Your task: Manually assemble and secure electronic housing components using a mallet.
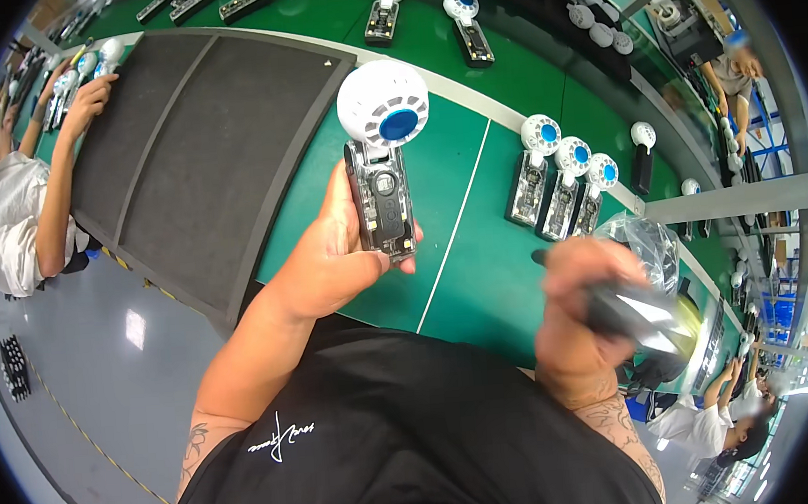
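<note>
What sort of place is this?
Probably a factory assembly floor: several look-alike devices with round white heads stand out on the green workbench, a matching device is in the person's left hand, and a person in a white top is at the bench farther left.

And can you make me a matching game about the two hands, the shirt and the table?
Things:
1. Left hand
2. Right hand
3. Shirt
4. Table

Clues:
A. Green, with a thin pale line
B. Holding a white-topped gadget
C. Black, with white writing
D. Blurry, around a dark object

Right pairs: 1-B, 2-D, 3-C, 4-A
</note>
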Motion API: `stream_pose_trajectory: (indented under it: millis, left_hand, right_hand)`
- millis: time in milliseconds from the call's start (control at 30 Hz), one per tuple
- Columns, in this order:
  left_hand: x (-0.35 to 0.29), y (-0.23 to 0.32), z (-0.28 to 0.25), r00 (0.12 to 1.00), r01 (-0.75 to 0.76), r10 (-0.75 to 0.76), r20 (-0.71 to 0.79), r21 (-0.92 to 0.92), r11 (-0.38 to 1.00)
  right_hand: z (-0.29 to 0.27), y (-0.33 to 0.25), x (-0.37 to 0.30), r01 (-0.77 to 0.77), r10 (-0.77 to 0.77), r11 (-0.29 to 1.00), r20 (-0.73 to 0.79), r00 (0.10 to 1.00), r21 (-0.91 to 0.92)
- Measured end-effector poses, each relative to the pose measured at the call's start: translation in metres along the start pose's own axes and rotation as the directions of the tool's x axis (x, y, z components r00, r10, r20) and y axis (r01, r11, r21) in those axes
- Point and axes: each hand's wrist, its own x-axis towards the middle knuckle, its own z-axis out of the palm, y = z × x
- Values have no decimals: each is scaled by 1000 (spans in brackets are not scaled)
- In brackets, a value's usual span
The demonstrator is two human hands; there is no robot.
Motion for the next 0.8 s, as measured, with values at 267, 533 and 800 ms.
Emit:
stream_pose_trajectory:
  millis: [267,533,800]
  left_hand:
    - [-3,-7,4,999,6,-6,-52,-1,1000]
    - [-10,0,2,991,42,-48,-127,-47,998]
    - [-10,-3,2,989,43,-45,-142,-17,999]
  right_hand:
    - [23,14,1,161,-109,959,-222,969,234]
    - [29,19,-1,-94,121,954,-77,990,284]
    - [52,38,-27,-362,392,835,14,920,414]
